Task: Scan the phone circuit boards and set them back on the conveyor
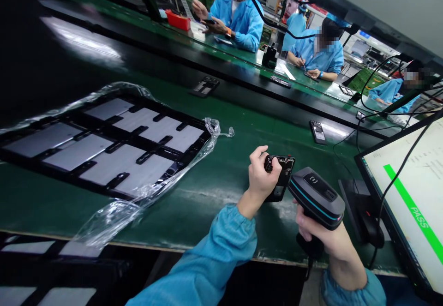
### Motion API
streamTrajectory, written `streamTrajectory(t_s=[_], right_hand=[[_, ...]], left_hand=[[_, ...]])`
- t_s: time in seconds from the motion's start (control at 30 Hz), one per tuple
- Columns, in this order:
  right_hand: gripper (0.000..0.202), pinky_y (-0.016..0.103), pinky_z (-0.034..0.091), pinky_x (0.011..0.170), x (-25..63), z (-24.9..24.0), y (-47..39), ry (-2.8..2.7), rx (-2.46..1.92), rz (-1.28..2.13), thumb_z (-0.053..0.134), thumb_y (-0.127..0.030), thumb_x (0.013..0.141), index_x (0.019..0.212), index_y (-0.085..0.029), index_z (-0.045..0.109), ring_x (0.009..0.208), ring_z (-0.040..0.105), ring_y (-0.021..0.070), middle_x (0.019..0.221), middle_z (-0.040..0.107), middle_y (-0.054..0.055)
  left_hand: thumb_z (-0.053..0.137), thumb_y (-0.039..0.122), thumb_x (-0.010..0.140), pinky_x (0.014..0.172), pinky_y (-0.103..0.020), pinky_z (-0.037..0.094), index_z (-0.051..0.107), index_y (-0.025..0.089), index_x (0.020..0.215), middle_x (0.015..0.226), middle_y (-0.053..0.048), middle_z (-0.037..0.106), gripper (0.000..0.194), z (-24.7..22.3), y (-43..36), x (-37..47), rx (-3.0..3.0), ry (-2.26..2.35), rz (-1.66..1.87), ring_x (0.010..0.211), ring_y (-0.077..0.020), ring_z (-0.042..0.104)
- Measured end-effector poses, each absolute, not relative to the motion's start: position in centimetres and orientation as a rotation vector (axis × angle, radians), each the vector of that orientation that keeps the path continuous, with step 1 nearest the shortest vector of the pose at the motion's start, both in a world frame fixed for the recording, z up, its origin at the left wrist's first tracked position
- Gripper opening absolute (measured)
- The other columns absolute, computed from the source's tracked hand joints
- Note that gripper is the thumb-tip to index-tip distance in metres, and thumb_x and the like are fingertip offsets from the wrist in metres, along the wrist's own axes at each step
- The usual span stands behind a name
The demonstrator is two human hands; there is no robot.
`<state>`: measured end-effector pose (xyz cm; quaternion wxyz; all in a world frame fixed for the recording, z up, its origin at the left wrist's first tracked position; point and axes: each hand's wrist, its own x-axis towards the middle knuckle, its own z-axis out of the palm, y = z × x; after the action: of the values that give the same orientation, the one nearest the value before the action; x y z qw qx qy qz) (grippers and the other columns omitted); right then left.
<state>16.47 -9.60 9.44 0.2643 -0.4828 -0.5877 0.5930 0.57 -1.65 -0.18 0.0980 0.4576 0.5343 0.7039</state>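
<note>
My left hand [262,173] is closed on an opened phone [284,179], a dark body with its inner parts showing, held tilted above the green bench. Fingers of my right hand [308,225] wrap the handle of a barcode scanner [316,197], grey and black with a blue stripe. The scanner's front end points toward the phone, close to its right edge. From the handle's bottom a cable hangs down past the bench edge. My palm and the scanner body hide part of the grip.
To the left lies a black tray [112,147] of flat grey panels, partly wrapped in clear plastic [104,220]. A monitor [408,195] showing a green PASS bar stands at right. Other phone bodies [317,132] lie along the bench and belt. Co-workers in blue [242,15] sit opposite.
</note>
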Motion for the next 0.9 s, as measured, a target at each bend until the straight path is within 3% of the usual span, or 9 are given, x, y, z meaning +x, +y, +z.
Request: streamTrajectory(t_s=[0.2, 0.4, 0.63, 0.9], right_hand=[[0.026, 0.029, 0.044, 0.053, 16.1, 9.3, -10.0, -1.694, -1.328, 1.481, 0.065, -0.042, 0.087, 0.076, -0.018, 0.061, 0.048, 0.048, 0.0127, 0.057, 0.054, -0.002], [0.010, 0.030, 0.050, 0.058, 13.3, 9.3, -11.2, -1.948, -1.403, 1.031, 0.069, -0.020, 0.074, 0.080, -0.019, 0.061, 0.069, 0.062, 0.0218, 0.076, 0.067, 0.006], [0.022, 0.032, 0.053, 0.064, 13.1, 8.5, -11.3, -1.929, -1.400, 1.004, 0.066, -0.013, 0.073, 0.094, -0.017, 0.063, 0.077, 0.066, 0.0245, 0.088, 0.071, 0.008], [0.013, 0.029, 0.050, 0.057, 13.3, 8.8, -11.5, -1.887, -1.407, 1.055, 0.069, -0.018, 0.073, 0.085, -0.018, 0.064, 0.075, 0.065, 0.0234, 0.084, 0.071, 0.008]], left_hand=[[0.053, 0.024, 0.087, 0.059, -0.025, 0.050, 0.038, 0.017, 0.124, 0.074, 0.003, 0.060, 0.040, -0.3, -1.7, 0.6, 1.411, 1.633, 2.047, 0.061, -0.0117, 0.062], [0.059, 0.026, 0.084, 0.064, -0.028, 0.051, 0.037, 0.018, 0.130, 0.083, -0.002, 0.066, 0.051, -0.8, -1.7, 1.5, 1.375, 1.733, 1.972, 0.069, -0.0157, 0.066], [0.058, 0.027, 0.084, 0.063, -0.028, 0.049, 0.038, 0.019, 0.128, 0.077, -0.001, 0.067, 0.049, -0.4, -1.8, 1.3, 1.364, 1.735, 1.920, 0.069, -0.0171, 0.068], [0.059, 0.027, 0.082, 0.068, -0.031, 0.053, 0.039, 0.017, 0.125, 0.092, -0.007, 0.070, 0.048, -0.8, -0.9, 1.4, 1.419, 1.770, 1.985, 0.076, -0.0197, 0.070]])
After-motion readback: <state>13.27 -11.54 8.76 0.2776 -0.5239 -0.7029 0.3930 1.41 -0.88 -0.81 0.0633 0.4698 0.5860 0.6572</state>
